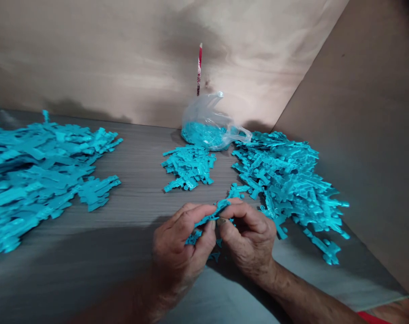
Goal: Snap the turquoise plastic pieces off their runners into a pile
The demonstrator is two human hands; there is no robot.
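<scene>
Between my two hands, above the near middle of the table, is a small turquoise plastic piece (222, 206). My left hand (184, 238) pinches it from the left with thumb and forefinger. On the other side, my right hand (249, 234) grips it with thumb and fingertips. The hands partly cover the piece, so its full shape is hidden. Small turquoise bits (214, 256) lie on the table beneath the hands, and more turquoise shows behind the left fingers. Just past the right hand rests another loose turquoise piece (237, 191).
A large heap of flat turquoise pieces (32, 175) spreads over the left side. Another heap (288, 175) fills the right, near the side panel (369, 135). A small pile (189, 166) sits before a clear plastic bag (207, 112) holding turquoise pieces. A red-and-white stick (199, 67) rises behind the bag.
</scene>
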